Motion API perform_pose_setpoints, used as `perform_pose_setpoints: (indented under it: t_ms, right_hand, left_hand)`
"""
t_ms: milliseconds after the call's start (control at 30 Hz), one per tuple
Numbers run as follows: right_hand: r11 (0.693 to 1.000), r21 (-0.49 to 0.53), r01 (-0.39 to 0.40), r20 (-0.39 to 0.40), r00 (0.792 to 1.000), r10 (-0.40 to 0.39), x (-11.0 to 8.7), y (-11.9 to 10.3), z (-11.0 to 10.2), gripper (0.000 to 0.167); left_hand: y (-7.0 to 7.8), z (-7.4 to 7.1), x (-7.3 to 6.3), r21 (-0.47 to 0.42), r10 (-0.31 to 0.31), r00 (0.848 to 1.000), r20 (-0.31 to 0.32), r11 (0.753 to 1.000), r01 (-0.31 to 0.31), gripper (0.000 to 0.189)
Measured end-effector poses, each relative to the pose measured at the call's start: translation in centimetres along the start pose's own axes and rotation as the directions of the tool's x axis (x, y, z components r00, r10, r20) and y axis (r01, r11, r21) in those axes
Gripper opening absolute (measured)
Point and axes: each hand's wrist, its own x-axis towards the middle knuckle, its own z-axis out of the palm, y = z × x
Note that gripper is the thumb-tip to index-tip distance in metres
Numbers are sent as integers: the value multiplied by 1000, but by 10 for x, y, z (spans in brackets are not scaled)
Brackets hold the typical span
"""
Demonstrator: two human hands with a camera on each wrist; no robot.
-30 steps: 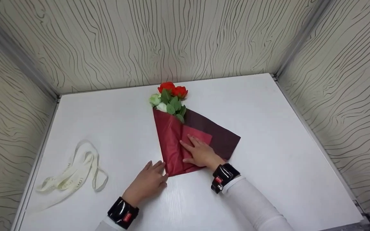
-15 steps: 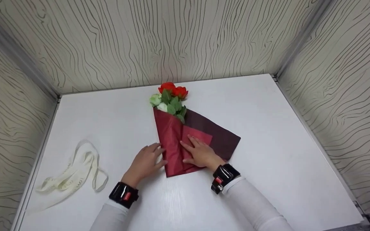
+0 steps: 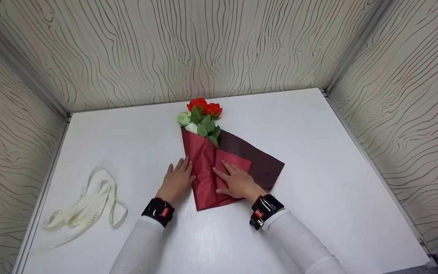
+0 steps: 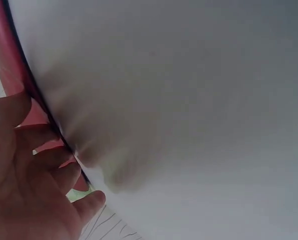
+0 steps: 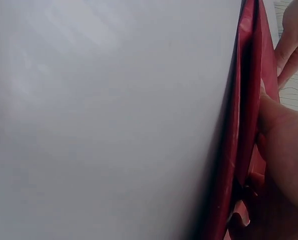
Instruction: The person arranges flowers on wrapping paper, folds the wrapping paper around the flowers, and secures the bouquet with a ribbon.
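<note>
A bouquet of red flowers (image 3: 197, 103), pale green and white blooms and green leaves lies on the table, its stems hidden in dark red wrapping paper (image 3: 200, 152). The left side of the paper is folded over the front, while a dark maroon flap (image 3: 261, 165) spreads out to the right. My right hand (image 3: 238, 184) lies flat on the paper's middle, fingers spread, pressing it down. Along the left fold rests my left hand (image 3: 177, 180), fingers extended and touching the paper's edge. In the left wrist view its fingers (image 4: 63, 175) meet that edge.
A loose cream ribbon (image 3: 101, 198) with printed letters lies in loops on the left of the white table (image 3: 318, 213). Patterned panels (image 3: 219, 49) enclose the table at the back and both sides.
My left hand has moved up along the left edge of the paper from its bottom corner toward the middle. My right hand and the bouquet have stayed in place.
</note>
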Motion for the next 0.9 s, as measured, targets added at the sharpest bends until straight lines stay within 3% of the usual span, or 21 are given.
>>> perform_pose_setpoints:
  t_ms: [367, 700, 800, 900]
  right_hand:
    - [1000, -3, -2, -4, 1000, 2, 0, 0, -1, 76]
    - [1000, 2, -4, 3, 1000, 4, 0, 1, 2, 77]
    - [1000, -10, 3, -10, 1000, -4, 0, 1, 2, 75]
    - [1000, -20, 7, -9, 1000, -7, 0, 0, 2, 75]
  left_hand:
    - [26, 12, -44, 103, 61, 998, -17, 993, -59, 54]
    - [49, 23, -78, 306, 108, 990, -96, 949, -74, 43]
    - [52, 22, -84, 303, 115, 990, -86, 949, -84, 45]
    - [51, 16, -87, 243, 111, 992, -65, 966, -92, 51]
